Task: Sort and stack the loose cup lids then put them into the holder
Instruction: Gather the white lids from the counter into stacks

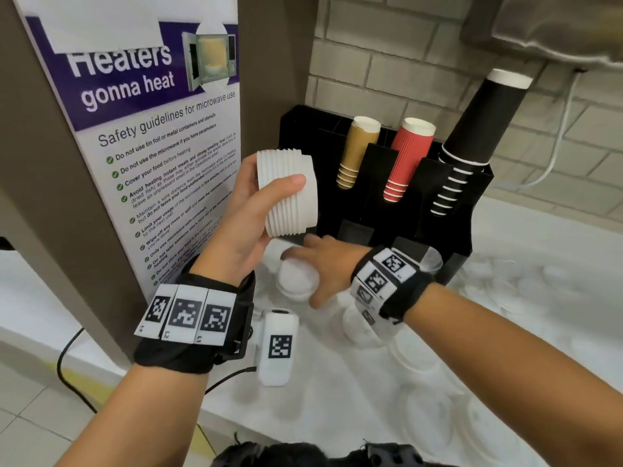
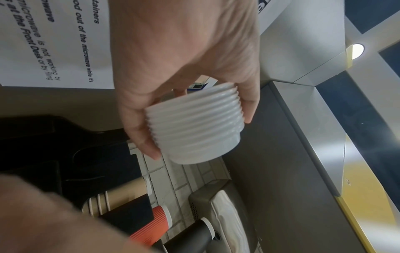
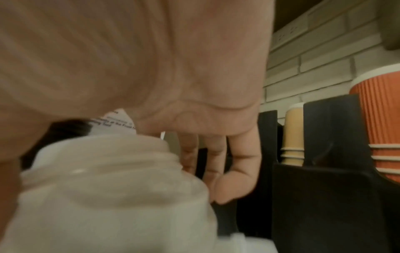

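My left hand (image 1: 273, 178) is raised in front of the poster and grips a tall stack of white cup lids (image 1: 290, 197) lying on its side, thumb on top; the left wrist view shows the same lid stack (image 2: 194, 130) between thumb and fingers. Lower down, my right hand (image 1: 305, 279) grips a shorter stack of white lids (image 1: 295, 281) just above the counter, blurred in the right wrist view (image 3: 108, 196). The black holder (image 1: 465, 237) stands behind them with brown (image 1: 357, 153), red (image 1: 406, 160) and black (image 1: 472, 136) cup stacks leaning in its slots.
Several loose white lids (image 1: 505, 288) lie scattered on the bright white counter (image 1: 337, 399) to the right and front. A poster (image 1: 151, 129) on a brown panel stands at left, a brick wall behind, and a metal dispenser (image 1: 556, 28) overhangs at top right.
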{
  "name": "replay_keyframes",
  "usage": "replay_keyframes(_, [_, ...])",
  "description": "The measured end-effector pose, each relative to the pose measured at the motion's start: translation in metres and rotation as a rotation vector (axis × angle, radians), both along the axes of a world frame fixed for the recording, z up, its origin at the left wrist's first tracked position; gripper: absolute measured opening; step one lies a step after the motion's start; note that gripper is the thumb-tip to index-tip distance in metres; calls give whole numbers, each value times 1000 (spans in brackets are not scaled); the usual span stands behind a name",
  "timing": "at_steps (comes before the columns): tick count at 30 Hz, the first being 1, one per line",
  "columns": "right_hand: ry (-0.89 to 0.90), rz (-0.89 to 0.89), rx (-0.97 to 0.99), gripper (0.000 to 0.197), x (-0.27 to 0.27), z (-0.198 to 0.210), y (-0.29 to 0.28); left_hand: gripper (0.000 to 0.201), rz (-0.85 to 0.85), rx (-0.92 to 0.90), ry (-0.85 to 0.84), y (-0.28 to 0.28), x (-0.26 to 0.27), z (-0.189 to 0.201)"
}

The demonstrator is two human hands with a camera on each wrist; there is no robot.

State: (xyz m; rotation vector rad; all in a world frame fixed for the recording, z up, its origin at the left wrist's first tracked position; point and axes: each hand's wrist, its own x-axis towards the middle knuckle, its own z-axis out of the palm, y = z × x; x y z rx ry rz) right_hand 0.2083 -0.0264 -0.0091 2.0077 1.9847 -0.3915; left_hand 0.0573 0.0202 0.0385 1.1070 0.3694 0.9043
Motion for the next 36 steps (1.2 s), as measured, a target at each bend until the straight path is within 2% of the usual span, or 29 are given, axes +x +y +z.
replay_keyframes(4, [-39,-75,-15,95,-7,18,26,58,-7,-2,4,0,1,2])
replay_keyframes(7, [-69,-158,19,83,-8,19,33,54,-3,-2,5,0,2,0])
replay_keyframes(10, [-134,-142,-5,89,-7,22,24,53,-9,-7,-3,1,1,-1])
replay_keyframes(14, [85,-54,-13,103,-12,20,-5,53,-2,-7,-5,1,2,-1])
replay_keyframes(16, [206,-6,-66,101,-23,9,-21,50,-6,-1,-1,1,4,-1])
replay_keyframes(19, [279,43,-106,99,-36,-13,-36,51,-26,9,4,0,5,0])
replay_keyframes(22, [333,-1,-61,93,-25,-13,-28,53,-29,6,2,-2,4,1])
replay_keyframes(23, [290,-6,-40,90,-18,-10,-23,53,-27,3,2,-2,3,1])
replay_keyframes(25, [95,24,-43,90,-2,-9,-15,56,-24,0,5,-2,2,1])
replay_keyframes(28, [-116,95,-102,90,5,-17,-9,71,-23,2,11,-3,0,2])
replay_keyframes(33, [-151,147,-73,78,7,-28,-4,79,-15,-10,14,-1,-7,2])
replay_keyframes(36, [-4,79,-18,75,14,-20,-5,85,-10,-6,15,0,-9,1])
